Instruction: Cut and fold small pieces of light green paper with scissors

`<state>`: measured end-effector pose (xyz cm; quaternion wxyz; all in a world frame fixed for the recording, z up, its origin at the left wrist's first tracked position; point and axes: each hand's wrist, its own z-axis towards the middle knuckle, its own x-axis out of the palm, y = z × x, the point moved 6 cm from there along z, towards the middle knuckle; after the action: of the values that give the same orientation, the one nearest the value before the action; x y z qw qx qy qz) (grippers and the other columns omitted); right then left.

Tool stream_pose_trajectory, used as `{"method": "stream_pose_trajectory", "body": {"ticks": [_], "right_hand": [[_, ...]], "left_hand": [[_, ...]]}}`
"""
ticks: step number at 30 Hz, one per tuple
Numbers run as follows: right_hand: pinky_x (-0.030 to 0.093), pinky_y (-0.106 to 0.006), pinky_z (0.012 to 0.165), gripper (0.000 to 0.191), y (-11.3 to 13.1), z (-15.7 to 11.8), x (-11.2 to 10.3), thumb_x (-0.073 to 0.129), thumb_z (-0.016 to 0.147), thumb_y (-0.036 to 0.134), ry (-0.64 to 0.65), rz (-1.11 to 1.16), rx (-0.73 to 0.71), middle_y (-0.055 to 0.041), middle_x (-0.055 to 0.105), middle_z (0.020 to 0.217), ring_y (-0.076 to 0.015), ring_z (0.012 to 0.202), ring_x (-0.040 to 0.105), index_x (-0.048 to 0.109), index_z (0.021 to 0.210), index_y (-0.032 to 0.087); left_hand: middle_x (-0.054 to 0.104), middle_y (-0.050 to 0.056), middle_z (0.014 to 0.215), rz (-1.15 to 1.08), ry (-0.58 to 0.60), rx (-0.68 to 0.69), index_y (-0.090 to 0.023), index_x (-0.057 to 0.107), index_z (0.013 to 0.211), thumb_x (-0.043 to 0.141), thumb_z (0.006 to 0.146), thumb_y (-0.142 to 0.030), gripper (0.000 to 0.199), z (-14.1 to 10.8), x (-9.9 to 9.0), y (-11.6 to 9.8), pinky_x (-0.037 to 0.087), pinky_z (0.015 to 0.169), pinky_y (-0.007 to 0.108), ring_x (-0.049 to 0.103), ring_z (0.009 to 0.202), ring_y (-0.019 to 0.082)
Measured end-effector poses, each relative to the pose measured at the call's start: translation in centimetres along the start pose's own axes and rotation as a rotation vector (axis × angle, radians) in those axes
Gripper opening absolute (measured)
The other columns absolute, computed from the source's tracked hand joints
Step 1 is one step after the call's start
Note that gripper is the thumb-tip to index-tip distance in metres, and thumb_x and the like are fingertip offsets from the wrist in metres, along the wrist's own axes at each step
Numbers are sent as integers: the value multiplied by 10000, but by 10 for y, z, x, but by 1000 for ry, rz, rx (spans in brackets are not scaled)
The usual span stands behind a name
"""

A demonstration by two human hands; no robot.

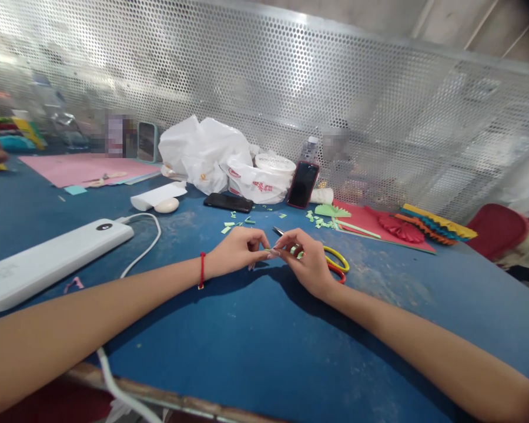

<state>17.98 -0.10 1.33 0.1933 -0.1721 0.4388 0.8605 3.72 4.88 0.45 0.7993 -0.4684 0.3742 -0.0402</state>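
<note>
Left hand (pixel 235 252) and right hand (pixel 306 262) grip a green paper strip (pixel 273 252) between fingertips; scissors (pixel 335 261) lie just beside the right hand.

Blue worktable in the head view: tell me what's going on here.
A person is pinching a small green paper strip between the fingertips of the left hand and right hand above the blue worktable. Scissors with yellow and red handles lie beside the right hand, and green paper scraps are scattered ahead, near a red card.

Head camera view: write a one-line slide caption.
Left hand and right hand pinch a green paper strip over a blue workbench, beside scissors and green paper scraps.
</note>
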Motion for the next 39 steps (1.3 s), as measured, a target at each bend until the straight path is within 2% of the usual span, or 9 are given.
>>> {"method": "stream_pose_trajectory", "body": {"ticks": [5, 12, 16, 19, 21, 24, 30, 36, 39], "right_hand": [[440, -249, 569, 119, -11, 13, -31, 697, 795, 298, -216, -38, 57, -22, 674, 765, -155, 669, 603, 635, 790, 196], [472, -346, 788, 235, -74, 40, -97, 533, 818, 372, -600, -22, 138, -89, 648, 1015, -211, 954, 602, 566, 965, 192], [469, -365, 824, 229, -60, 40, -82, 531, 852, 363, -459, -61, 124, -94, 648, 1045, -219, 969, 602, 575, 999, 193], [458, -366, 862, 201, -23, 34, -54, 706, 772, 329, -158, -146, 31, -59, 668, 963, -229, 926, 603, 647, 921, 209], [430, -405, 910, 204, -2, 27, -29, 657, 851, 344, 168, -536, -111, -99, 632, 1020, -264, 999, 564, 645, 989, 194], [433, -413, 846, 192, -4, 15, -17, 607, 902, 342, 366, -866, -121, -137, 601, 950, -287, 928, 553, 645, 934, 156], [415, -335, 752, 119, -21, 11, -11, 559, 917, 191, 368, -695, -83, -88, 592, 874, -217, 805, 537, 595, 805, 174], [417, -251, 567, 338, -16, 28, -25, 368, 1009, 384, 157, -321, 13, 1, 546, 671, -138, 597, 514, 507, 767, 192], [461, -250, 546, 299, -19, 33, -32, 333, 1003, 404, 72, -146, 74, -23, 630, 732, -142, 600, 592, 530, 940, 188]], "left_hand": [[579, -58, 473, 18, -22, 28, -134, 648, 898, 759, 745, -430, 350, 2, -2, -1, 429, 490, 193, 574, 432, 108], [598, -37, 498, 32, 26, 42, -139, 660, 836, 670, 830, -433, 295, 2, 0, -3, 429, 512, 189, 563, 446, 96], [604, -27, 499, 74, 42, 38, -138, 662, 823, 630, 862, -426, 292, 0, 0, -2, 423, 528, 192, 558, 460, 100], [607, -21, 503, 95, 57, 39, -137, 665, 835, 607, 877, -430, 302, -1, 0, -3, 418, 528, 193, 562, 470, 106], [610, -19, 517, 92, 73, 44, -137, 667, 848, 584, 890, -451, 327, -1, 0, -4, 422, 533, 194, 565, 473, 107], [610, -17, 535, 100, 95, 45, -138, 665, 831, 547, 907, -481, 371, 0, 1, -5, 418, 532, 189, 553, 475, 101], [600, -18, 530, 98, 106, 38, -136, 669, 831, 527, 910, -514, 411, -1, 2, -4, 412, 539, 191, 543, 485, 103], [603, -16, 531, 98, 109, 39, -136, 663, 820, 528, 911, -510, 408, 0, 2, -1, 414, 552, 195, 555, 492, 108], [600, -17, 523, 116, 111, 57, -135, 671, 833, 533, 915, -485, 385, 0, 2, -1, 409, 554, 192, 546, 490, 104]]}}
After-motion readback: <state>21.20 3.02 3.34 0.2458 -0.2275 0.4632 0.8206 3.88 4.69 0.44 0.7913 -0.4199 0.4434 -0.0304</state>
